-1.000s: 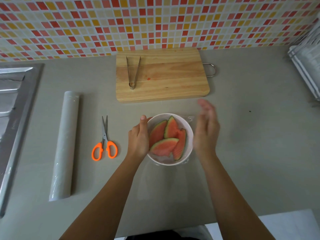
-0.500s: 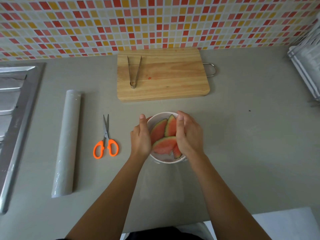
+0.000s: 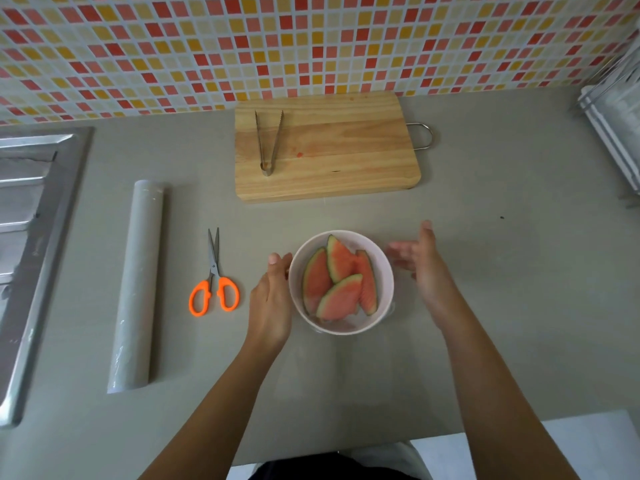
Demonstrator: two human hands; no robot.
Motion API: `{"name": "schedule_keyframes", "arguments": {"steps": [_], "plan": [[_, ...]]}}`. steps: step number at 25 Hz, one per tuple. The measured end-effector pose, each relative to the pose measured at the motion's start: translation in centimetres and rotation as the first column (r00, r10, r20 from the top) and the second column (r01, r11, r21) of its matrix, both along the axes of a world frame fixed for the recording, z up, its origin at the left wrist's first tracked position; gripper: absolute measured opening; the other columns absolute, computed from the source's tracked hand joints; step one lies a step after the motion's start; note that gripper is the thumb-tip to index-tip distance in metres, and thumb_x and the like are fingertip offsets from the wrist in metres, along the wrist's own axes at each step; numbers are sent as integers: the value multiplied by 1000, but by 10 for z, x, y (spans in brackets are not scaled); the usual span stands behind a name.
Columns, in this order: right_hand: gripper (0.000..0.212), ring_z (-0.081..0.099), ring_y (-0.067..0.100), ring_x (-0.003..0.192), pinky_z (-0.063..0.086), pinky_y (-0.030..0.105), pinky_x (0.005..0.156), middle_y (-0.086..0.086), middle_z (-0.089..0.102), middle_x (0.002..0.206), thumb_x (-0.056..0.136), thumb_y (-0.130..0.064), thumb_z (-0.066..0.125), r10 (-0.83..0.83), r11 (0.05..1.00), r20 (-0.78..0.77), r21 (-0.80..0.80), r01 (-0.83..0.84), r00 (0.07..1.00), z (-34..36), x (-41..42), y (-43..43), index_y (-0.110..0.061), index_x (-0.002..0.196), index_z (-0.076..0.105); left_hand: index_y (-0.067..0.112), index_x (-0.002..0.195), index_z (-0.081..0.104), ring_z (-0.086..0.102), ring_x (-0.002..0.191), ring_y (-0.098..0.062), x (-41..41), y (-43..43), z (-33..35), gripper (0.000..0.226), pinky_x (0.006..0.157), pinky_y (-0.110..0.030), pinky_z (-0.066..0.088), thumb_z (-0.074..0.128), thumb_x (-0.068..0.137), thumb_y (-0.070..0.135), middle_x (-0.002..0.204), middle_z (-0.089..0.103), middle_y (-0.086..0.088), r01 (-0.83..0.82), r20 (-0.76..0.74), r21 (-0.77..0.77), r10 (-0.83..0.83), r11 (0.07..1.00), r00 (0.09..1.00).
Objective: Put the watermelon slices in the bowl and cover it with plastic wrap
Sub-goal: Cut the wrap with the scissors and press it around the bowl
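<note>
Up at the back, a wooden cutting board (image 3: 346, 164) lies flat on the grey table (image 3: 519, 289), with its wire loop handle (image 3: 425, 135) sticking out to the right. Metal tongs (image 3: 268, 143) rest on the board's left part, tips toward the mosaic-tiled wall (image 3: 311, 39), and there's a small red smear (image 3: 300, 154) just beside them. Orange-handled scissors (image 3: 214, 275) lie closed, blades pointing at the wall. There's a steel sink (image 3: 31, 237) at far left and a white rack (image 3: 620, 126) at far right.

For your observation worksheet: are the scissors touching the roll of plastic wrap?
Apart. The head view shows bare counter between the scissors and the roll of plastic wrap.
</note>
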State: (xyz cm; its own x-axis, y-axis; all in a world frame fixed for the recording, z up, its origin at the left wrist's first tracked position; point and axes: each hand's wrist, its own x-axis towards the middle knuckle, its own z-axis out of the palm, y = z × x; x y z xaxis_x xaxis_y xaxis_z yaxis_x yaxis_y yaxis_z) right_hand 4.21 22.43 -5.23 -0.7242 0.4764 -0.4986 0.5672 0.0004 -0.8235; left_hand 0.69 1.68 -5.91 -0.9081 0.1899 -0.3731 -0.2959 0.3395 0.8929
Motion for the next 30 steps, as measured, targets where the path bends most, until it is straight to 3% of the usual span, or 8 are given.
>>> {"name": "schedule_keyframes", "arguments": {"steps": [2, 4, 8, 12, 18, 24, 28, 30], "plan": [[81, 62, -5, 97, 35, 16, 82, -18, 73, 93, 74, -75, 3, 147, 973, -35, -173, -151, 989, 8, 3, 1, -36, 80, 74, 45, 98, 67, 62, 102, -6, -1, -5, 1, 56, 87, -26, 46, 13, 95, 57, 101, 70, 13, 5, -26, 69, -3, 998, 1000], [81, 59, -16, 92, 36, 8, 80, -24, 71, 95, 80, -72, 2, 170, 957, -98, -219, -188, 981, 11, -2, -3, -34, 88, 72, 38, 91, 69, 64, 98, -8, -11, -6, 0, 56, 84, -26, 46, 14, 100, 49, 95, 71, 12, -55, -43, 44, 57, 997, 997], [74, 47, 4, 123, 32, 23, 102, -4, 52, 136, 77, -69, 15, 50, 981, -224, -174, -90, 973, 2, -12, -17, -27, 124, 53, 31, 119, 61, 54, 117, -8, -36, -1, 3, 39, 98, -23, 38, 27, 102, 40, 120, 60, 11, 43, -169, 29, -38, 999, 985], [72, 65, 18, 102, 47, 36, 92, 2, 71, 104, 75, -73, 16, -15, 948, -244, -313, -64, 970, -6, -17, -32, -27, 101, 65, 27, 124, 61, 54, 115, 4, -45, 18, 3, 44, 98, -16, 40, 27, 101, 45, 124, 61, 9, 254, -61, 151, -247, 956, 967], [93, 67, 20, 96, 47, 46, 95, 2, 74, 95, 55, -95, 10, -32, 986, -154, -167, 6, 988, -11, -24, -36, -32, 88, 71, 40, 94, 72, 62, 104, -5, -45, 26, 2, 56, 98, -33, 46, 17, 99, 51, 101, 71, 13, 146, -15, 133, -146, 980, 989], [106, 63, 21, 97, 46, 41, 94, 3, 71, 99, 50, -95, -3, 86, 995, -27, 48, -84, 996, -9, -26, -32, -28, 89, 70, 27, 99, 72, 59, 105, -22, -48, 25, -2, 77, 92, -36, 43, 8, 87, 68, 105, 70, -5, 218, 12, -80, -217, 973, 976], [97, 42, 6, 127, 27, 25, 104, -7, 50, 138, 61, -87, 5, 95, 995, -163, 20, -93, 982, -3, -18, -19, -33, 127, 51, 32, 126, 57, 45, 130, -13, -52, 9, -8, 72, 113, -40, 26, 10, 86, 69, 135, 56, 6, 118, 26, 198, -126, 973, 992], [88, 44, 4, 125, 29, 30, 108, -9, 51, 136, 62, -90, 13, 65, 995, -275, -61, -85, 959, -4, -12, -23, -39, 121, 53, 47, 117, 59, 43, 130, -6, -42, 4, -12, 55, 114, -39, 26, 17, 86, 68, 132, 56, 18, 83, -20, 290, -81, 953, 997]]}}
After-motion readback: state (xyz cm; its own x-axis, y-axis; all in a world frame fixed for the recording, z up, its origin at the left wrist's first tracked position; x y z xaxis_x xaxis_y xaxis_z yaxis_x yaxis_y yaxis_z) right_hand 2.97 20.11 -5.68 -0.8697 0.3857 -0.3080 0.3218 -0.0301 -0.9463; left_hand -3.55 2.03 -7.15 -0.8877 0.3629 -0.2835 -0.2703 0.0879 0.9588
